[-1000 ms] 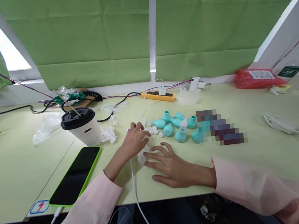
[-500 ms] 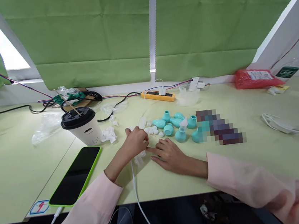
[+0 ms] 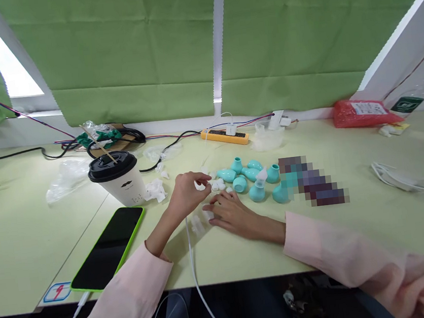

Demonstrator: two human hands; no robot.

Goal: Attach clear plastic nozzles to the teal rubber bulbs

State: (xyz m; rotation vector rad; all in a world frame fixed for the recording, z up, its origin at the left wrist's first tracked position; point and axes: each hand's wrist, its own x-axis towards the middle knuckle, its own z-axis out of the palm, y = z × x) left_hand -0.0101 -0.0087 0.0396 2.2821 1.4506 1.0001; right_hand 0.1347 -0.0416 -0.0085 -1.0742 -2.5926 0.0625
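Note:
My left hand (image 3: 189, 195) hovers beside a cluster of small white pieces (image 3: 218, 184), its fingers curved and the thumb and forefinger tips slightly apart. Something pale shows inside the curve of those fingers; I cannot tell whether it is touched. My right hand (image 3: 237, 216) rests on the table with thumb and fingers around a small clear plastic piece (image 3: 208, 214). Another clear plastic piece (image 3: 197, 225) lies just to its left. Beyond the right hand are several glossy turquoise bulb-shaped pieces (image 3: 239, 184); one turquoise bulb (image 3: 257, 191) has a translucent piece on its neck.
A paper cup (image 3: 123, 185) with a black lid and a phone (image 3: 108, 250) in a green case are at left. A white cable (image 3: 193, 268) runs over the front edge. Behind lies a yellow power strip (image 3: 225, 136); a red package (image 3: 363, 112) is at back right.
My left hand has moved up and away from the clear pieces, its thumb and forefinger parting. My right hand has shifted slightly left, its fingers now around a clear piece.

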